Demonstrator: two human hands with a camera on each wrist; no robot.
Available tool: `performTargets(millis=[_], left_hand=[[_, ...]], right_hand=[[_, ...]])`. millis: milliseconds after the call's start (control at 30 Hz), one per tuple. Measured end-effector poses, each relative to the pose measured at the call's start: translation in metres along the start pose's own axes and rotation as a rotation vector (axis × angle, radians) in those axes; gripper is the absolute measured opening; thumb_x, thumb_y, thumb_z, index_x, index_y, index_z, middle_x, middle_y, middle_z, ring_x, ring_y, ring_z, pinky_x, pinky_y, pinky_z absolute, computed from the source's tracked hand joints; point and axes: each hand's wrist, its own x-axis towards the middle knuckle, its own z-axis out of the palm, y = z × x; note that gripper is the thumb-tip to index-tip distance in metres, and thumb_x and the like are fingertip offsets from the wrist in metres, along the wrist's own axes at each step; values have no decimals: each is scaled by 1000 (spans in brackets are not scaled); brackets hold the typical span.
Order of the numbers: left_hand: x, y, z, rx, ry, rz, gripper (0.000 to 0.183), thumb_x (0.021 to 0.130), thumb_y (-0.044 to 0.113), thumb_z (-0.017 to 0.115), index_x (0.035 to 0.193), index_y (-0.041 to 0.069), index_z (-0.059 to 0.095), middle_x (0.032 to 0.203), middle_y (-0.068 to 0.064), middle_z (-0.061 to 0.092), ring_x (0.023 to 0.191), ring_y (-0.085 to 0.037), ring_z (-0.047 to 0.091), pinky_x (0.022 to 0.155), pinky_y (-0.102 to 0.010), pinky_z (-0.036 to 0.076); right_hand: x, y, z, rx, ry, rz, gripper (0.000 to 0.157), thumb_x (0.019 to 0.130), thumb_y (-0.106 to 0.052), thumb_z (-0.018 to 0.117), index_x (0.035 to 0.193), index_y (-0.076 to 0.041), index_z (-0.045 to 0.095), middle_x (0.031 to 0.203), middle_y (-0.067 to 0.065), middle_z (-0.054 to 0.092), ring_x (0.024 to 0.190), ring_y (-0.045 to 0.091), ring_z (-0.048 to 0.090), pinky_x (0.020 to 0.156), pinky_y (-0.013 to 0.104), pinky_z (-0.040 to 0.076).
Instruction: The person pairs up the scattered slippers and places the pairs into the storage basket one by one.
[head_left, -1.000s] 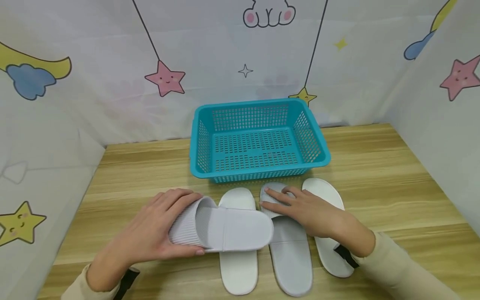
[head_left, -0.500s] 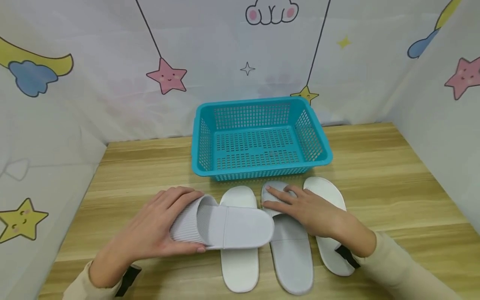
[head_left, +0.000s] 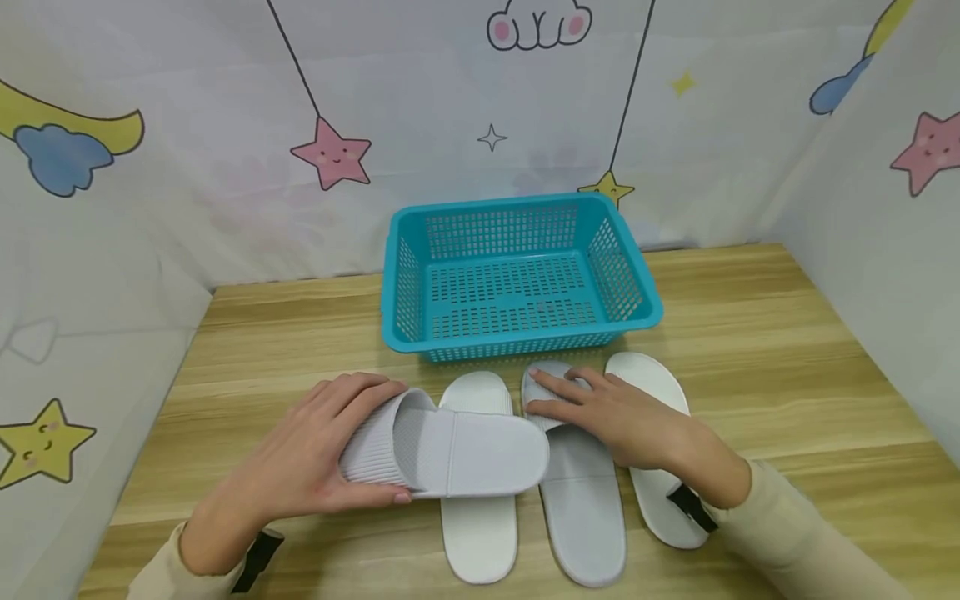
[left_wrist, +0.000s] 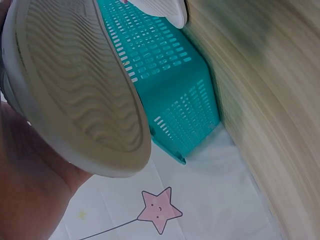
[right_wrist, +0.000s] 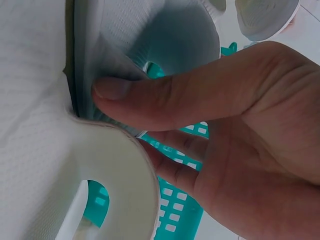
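Observation:
My left hand (head_left: 322, 454) grips a pale grey slipper (head_left: 495, 454) round its ribbed strap. The slipper points sideways across a white slipper (head_left: 480, 542), hiding its middle; its wavy sole (left_wrist: 85, 80) shows in the left wrist view. My right hand (head_left: 622, 417) holds a second grey slipper (head_left: 585, 525) at its strap, fingers over the top. In the right wrist view the thumb (right_wrist: 135, 102) lies against the strap's side, and the other fingertips are hidden. Partly under the right forearm lies another white slipper (head_left: 648, 383).
A turquoise plastic basket (head_left: 517, 337) with perforated walls stands behind the slippers, nothing inside it. The wooden table (head_left: 750, 333) is enclosed by white cloth walls (head_left: 420, 108) printed with stars, clouds and moons.

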Motion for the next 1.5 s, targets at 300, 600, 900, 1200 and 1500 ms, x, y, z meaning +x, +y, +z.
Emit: performTargets(millis=[300,600,900,1200,1500], left_hand=[[-1,-1,1,-2,-5,-5,97,75,78,81,147,16,58,141,2,59,120,-16,59,93,-45,50],[0,-1,0,-6,1,-9,95,76,78,80,146,16,59,140,2,61,120,-17,61,96,-45,49],[0,-1,0,-16,-5,-1,95,77,77,80,145,15,60,140,2,61,119,-16,62,94,-44,52],[2,1,-3,-28,20,-3,93,78,77,79,144,14,61,138,1,63,119,-18,63,97,-42,50],[4,1,-3,-24,53,24,92,78,78,78,142,13,63,135,1,64,115,-18,64,96,-41,49]], right_hand=[[-4,1,-7,40,-29,5,120,58,30,79,158,-27,48,173,10,32,140,38,48,95,62,53],[-11,-2,-17,86,-28,27,118,63,32,72,160,-29,45,177,13,17,146,39,45,105,64,49],[-19,-4,-28,95,12,29,119,63,35,60,162,-30,44,178,12,9,146,40,46,105,56,50],[-26,-6,-38,140,18,34,114,70,27,70,164,-29,39,179,10,4,154,41,36,111,62,45],[-33,-2,-39,159,58,-1,107,77,-8,93,165,-22,33,178,12,9,158,38,27,115,65,40]])
